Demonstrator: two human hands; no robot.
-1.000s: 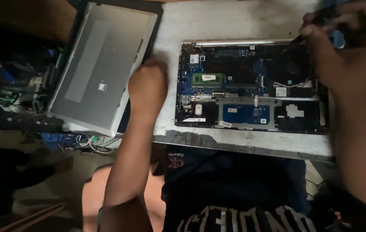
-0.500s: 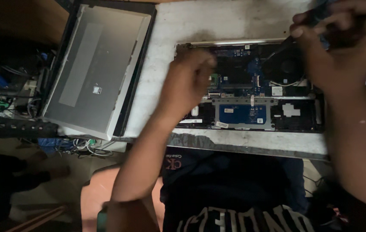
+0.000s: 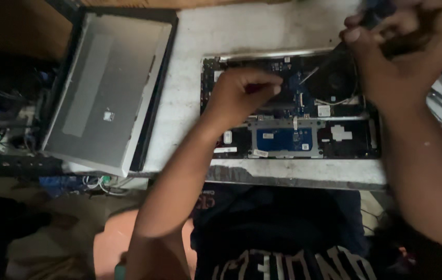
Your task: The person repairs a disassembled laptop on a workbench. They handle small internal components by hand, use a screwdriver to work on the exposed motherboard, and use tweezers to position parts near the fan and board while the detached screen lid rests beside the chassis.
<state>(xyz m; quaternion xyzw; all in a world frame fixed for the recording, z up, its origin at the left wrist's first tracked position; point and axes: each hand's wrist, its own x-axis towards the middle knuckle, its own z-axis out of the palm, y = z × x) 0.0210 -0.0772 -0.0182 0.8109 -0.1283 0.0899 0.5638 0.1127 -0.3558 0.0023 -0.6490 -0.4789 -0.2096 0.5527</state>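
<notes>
While the left hand (image 3: pixel 244 93) rests curled, fingers narrow, on the opened laptop base (image 3: pixel 291 106), its forearm covers the board's left edge. Right hand (image 3: pixel 392 46) sits at the far right corner, closed on a dark tool; tip hidden. Below the left hand: blue rectangular pad (image 3: pixel 283 140), small white labels. Left of it, a grey matte laptop lid (image 3: pixel 104 88) lies flat on the pale, scuffed table (image 3: pixel 190 103).

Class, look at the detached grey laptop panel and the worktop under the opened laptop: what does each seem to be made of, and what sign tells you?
Grey laptop panel: looks like matt silver metal or painted plastic, with an even dull sheen and a dark rim; which one stays open.
Worktop: seems pale stone or concrete, mottled, stained and rough, with a thick front edge.
</notes>
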